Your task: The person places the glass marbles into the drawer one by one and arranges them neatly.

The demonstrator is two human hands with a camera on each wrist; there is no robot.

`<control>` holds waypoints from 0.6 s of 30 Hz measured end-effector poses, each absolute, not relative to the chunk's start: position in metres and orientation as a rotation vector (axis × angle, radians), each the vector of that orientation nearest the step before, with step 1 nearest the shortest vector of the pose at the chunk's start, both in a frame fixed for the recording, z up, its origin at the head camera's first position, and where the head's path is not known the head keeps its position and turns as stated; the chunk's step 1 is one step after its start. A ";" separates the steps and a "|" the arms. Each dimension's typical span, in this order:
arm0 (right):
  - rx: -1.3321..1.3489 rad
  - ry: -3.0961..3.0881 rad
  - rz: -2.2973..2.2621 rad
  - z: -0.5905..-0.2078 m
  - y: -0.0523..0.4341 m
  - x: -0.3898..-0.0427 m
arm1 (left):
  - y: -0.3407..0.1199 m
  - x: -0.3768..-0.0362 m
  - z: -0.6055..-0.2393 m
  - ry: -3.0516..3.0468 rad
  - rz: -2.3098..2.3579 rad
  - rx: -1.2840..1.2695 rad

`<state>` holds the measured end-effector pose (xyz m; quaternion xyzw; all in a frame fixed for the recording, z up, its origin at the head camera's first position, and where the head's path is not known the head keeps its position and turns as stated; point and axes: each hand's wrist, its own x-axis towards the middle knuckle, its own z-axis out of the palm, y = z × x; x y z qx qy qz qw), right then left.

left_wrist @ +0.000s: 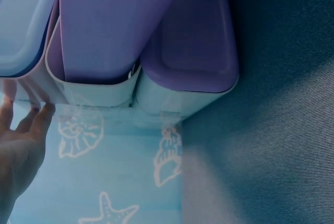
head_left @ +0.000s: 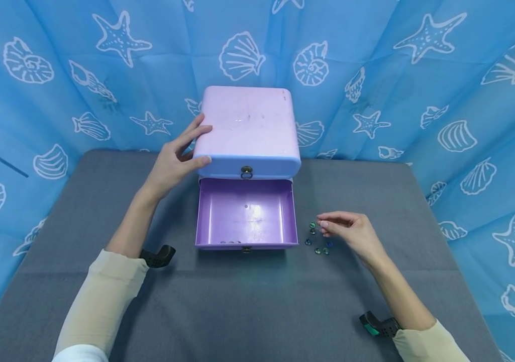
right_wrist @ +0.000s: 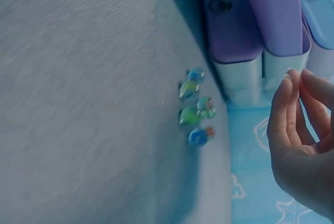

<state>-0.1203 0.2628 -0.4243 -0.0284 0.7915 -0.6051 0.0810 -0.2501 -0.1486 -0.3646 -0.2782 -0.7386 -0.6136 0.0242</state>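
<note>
Small green and blue glass marbles (head_left: 318, 241) lie clustered just below the right grip (head_left: 352, 232), beside the lilac plastic drawer box's (head_left: 247, 131) open drawer (head_left: 245, 216).

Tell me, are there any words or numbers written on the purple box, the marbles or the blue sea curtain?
None: no words, numbers or brand names can be read anywhere.
The purple box and its open drawer are plain, with only small metal ring pulls.
The marbles have no writing that can be seen.
The blue curtain has only white shell and starfish drawings, no letters.
</note>
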 end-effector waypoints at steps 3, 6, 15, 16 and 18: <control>-0.096 2.399 -1.782 -0.428 0.269 -0.117 | -0.149 -0.250 -0.364 -2.285 -1.898 -0.861; -0.084 2.444 -1.741 -0.430 0.274 -0.113 | -0.149 -0.250 -0.363 -2.276 -1.906 -0.867; -0.047 2.513 -1.643 -0.443 0.288 -0.104 | -0.149 -0.249 -0.364 -2.275 -1.906 -0.865; -0.038 2.516 -1.634 -0.445 0.289 -0.104 | -0.149 -0.249 -0.364 -2.279 -1.906 -0.861; -0.021 2.518 -1.617 -0.449 0.291 -0.103 | -0.149 -0.249 -0.363 -2.287 -1.908 -0.854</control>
